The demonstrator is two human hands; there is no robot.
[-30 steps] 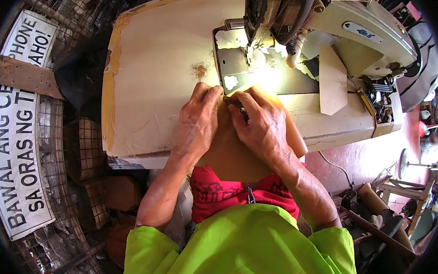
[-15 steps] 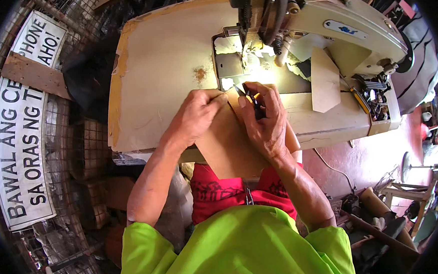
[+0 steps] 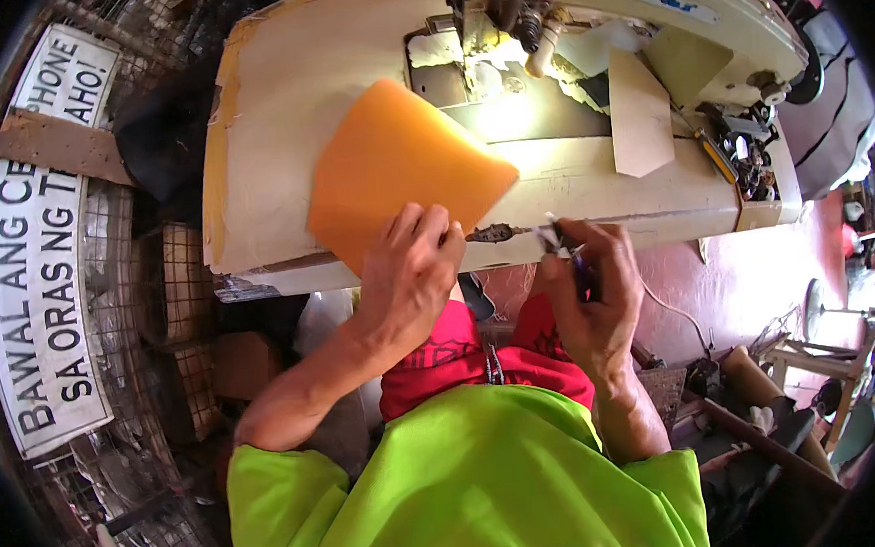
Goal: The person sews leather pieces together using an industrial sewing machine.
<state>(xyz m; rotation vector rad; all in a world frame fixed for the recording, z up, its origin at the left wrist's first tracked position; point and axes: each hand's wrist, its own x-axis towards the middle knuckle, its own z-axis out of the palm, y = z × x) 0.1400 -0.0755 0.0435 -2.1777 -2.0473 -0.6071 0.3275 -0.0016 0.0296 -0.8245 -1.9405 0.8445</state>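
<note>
My left hand [image 3: 410, 275] grips the lower edge of an orange sheet [image 3: 401, 165], which is stiff and slightly curved. The sheet slants up over the front of the sewing machine table [image 3: 276, 93], left of the lit needle area; whether it touches the tabletop I cannot tell. Just off the table's front edge, my right hand [image 3: 599, 289] is closed around small dark thread snips [image 3: 553, 237], their tips toward the table. The two hands are apart, and the right one does not touch the sheet.
The sewing machine [image 3: 632, 11] stands at the back right of the table. A pale cut piece [image 3: 640, 116] lies under its arm, near a yellow-handled tool [image 3: 718, 156] and a tray of small metal parts [image 3: 752, 169]. Wire mesh [image 3: 186, 289] with a sign [image 3: 43, 298] runs along the left.
My left hand has lifted and turned the sheet, so its orange face now shows. My right hand has drawn back from the sheet toward me and right, still holding the snips.
</note>
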